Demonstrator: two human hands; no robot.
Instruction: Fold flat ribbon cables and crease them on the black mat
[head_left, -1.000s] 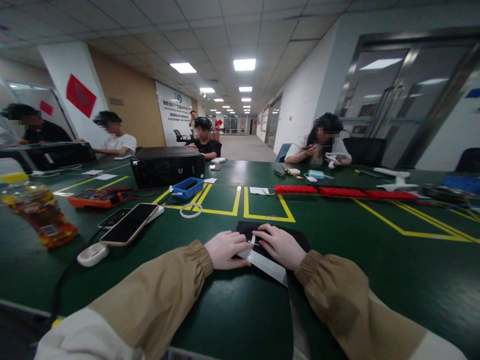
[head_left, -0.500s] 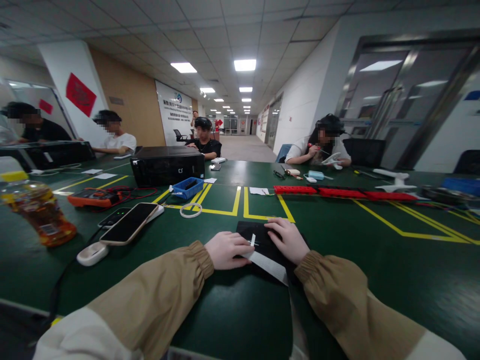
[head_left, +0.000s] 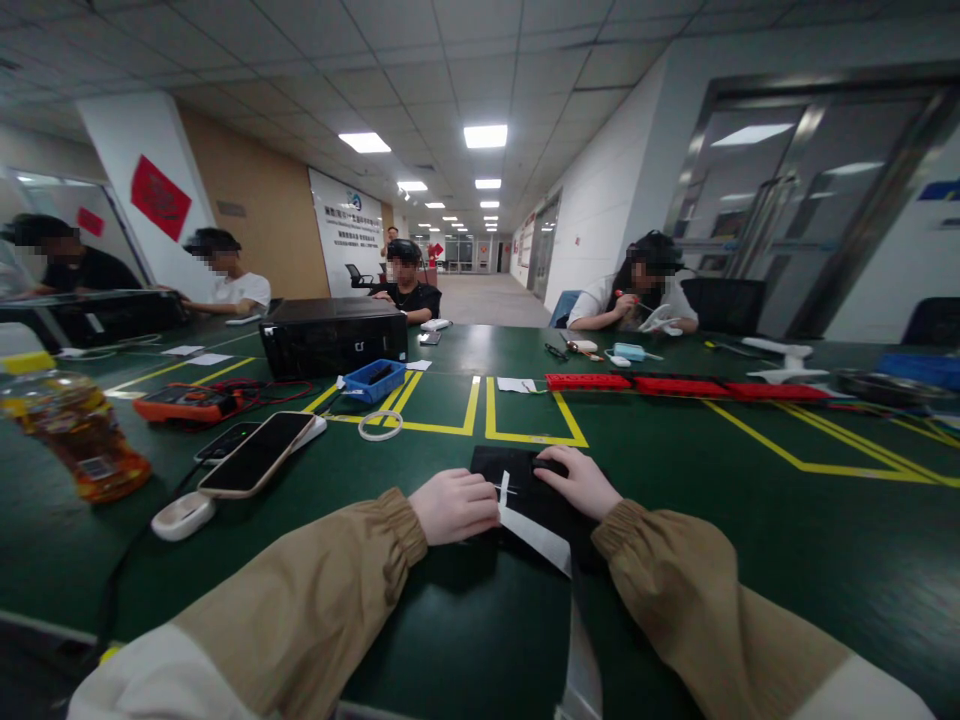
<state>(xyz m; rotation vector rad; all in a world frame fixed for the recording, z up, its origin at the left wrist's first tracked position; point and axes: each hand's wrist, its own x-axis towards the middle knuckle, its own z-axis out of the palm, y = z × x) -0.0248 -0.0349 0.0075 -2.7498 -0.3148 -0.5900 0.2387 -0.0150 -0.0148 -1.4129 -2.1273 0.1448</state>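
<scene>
A flat black pad (head_left: 517, 478) lies on the green table just in front of me. A white strip (head_left: 534, 530) runs from its middle back toward my body, with a short tab standing up at its far end. My left hand (head_left: 454, 505) rests on the pad's left edge, fingers curled together and pinched at that tab. On the pad's far right part sits my right hand (head_left: 579, 482), its fingers bent over a small black part (head_left: 551, 465). Both arms wear tan sleeves.
To the left lie a phone (head_left: 259, 452), a white oval device (head_left: 182, 515), a drink bottle (head_left: 75, 430), a tape ring (head_left: 380, 423), a blue tray (head_left: 375, 378), an orange meter (head_left: 184, 403) and a black box (head_left: 334, 335). Red strips (head_left: 637, 382) lie beyond. Several people sit at the far side.
My right hand has slid away from the left hand toward the pad's far edge and closed over a small black part. The left hand has stayed at the strip's tab.
</scene>
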